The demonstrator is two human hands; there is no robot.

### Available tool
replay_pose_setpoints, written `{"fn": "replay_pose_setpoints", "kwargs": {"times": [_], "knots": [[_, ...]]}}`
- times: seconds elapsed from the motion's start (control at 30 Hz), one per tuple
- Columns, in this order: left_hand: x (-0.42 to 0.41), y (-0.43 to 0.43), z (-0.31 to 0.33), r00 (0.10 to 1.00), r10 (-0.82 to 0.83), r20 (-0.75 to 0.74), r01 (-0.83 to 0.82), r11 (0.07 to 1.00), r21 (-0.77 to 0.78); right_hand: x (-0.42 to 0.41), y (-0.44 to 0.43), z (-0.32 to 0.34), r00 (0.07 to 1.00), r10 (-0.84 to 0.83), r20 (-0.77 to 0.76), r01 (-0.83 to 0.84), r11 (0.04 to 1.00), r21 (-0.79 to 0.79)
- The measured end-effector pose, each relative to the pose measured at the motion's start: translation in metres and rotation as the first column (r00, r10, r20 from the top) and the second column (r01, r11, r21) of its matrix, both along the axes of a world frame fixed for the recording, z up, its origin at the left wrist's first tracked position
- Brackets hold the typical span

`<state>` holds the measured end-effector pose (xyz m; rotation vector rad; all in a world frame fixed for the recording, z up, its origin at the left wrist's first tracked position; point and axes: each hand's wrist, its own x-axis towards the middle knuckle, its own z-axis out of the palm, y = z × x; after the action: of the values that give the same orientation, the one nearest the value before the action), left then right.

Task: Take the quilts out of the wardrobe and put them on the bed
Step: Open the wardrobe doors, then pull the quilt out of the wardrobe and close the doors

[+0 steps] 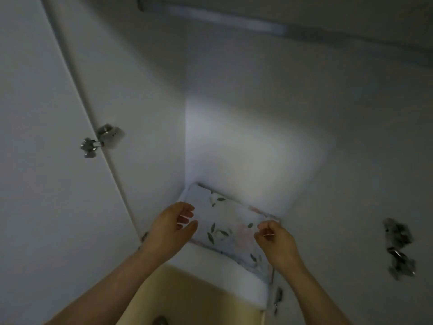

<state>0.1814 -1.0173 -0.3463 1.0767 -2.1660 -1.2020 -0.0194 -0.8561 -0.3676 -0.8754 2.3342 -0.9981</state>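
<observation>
A folded floral quilt (232, 228) is seen low in the wardrobe. The left hand (172, 227) is spread beside it; the right hand (276, 240) is pinched on its edge. Held so thinly, it could slip or unfold.

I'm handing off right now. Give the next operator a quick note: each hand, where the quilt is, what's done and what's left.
Left hand: open, fingers curled, at the left edge of the floral quilt; contact unclear.
Right hand: fingers pinched at the quilt's right corner; appears to be gripping the fabric, though blur makes this uncertain.
Quilt: folded, lying on the white wardrobe shelf, in the back-left corner. Wardrobe door is open.
Done: wardrobe opened, hands at the quilt.
Left: secure both sides, pull the quilt out, carry it to the bed, which is not in view. No other quilts visible.
</observation>
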Motion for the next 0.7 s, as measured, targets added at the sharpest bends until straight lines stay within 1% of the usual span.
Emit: {"fn": "replay_pose_setpoints", "kwargs": {"times": [0.1, 0.2, 0.33, 0.43, 0.57, 0.67, 0.7], "knots": [[-0.025, -0.022, -0.040, 0.996, -0.060, 0.067, 0.058, 0.998, 0.031, -0.017, -0.012, -0.034, 0.999, -0.043, 0.026, 0.041, 0.998, 0.048], [-0.051, -0.049, -0.083, 0.981, -0.125, 0.145, 0.121, 0.992, 0.033, -0.030, -0.026, -0.068, 0.998, -0.067, 0.018, 0.065, 0.992, 0.104], [-0.083, -0.083, -0.151, 0.937, -0.227, 0.266, 0.229, 0.973, 0.024, -0.043, -0.044, -0.127, 0.995, -0.094, 0.014, 0.090, 0.976, 0.197], [-0.103, -0.096, -0.201, 0.904, -0.279, 0.323, 0.286, 0.958, 0.027, -0.052, -0.053, -0.172, 0.994, -0.105, 0.032, 0.095, 0.967, 0.235], [-0.127, -0.107, -0.268, 0.865, -0.328, 0.381, 0.336, 0.941, 0.048, -0.075, -0.065, -0.241, 0.998, -0.053, 0.030, 0.042, 0.951, 0.306], [-0.147, -0.113, -0.327, 0.848, -0.336, 0.409, 0.344, 0.937, 0.056, -0.098, -0.076, -0.297, 1.000, -0.006, -0.004, 0.008, 0.935, 0.354], [-0.150, -0.114, -0.338, 0.843, -0.332, 0.422, 0.340, 0.939, 0.059, -0.103, -0.079, -0.306, 1.000, 0.012, -0.016, -0.005, 0.927, 0.376]]}}
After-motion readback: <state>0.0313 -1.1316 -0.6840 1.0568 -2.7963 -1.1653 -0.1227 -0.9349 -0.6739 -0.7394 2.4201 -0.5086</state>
